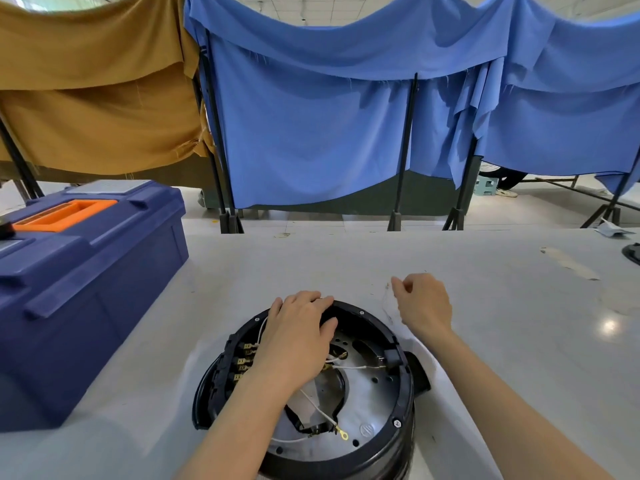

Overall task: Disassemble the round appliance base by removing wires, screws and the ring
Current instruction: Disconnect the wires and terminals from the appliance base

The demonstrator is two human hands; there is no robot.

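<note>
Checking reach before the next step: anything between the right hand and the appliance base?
Nothing visible. The right hand hovers over bare table just beyond the far right rim of the appliance base, with only open tabletop between them. The left hand already rests on the base's far rim, covering some wires.

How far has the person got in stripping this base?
Done: the base lies open and one white wire hangs loose. In hand: the left hand steadies the ring; the right hand hovers beside it. Left: rim screws, the ring, other wires.
</note>
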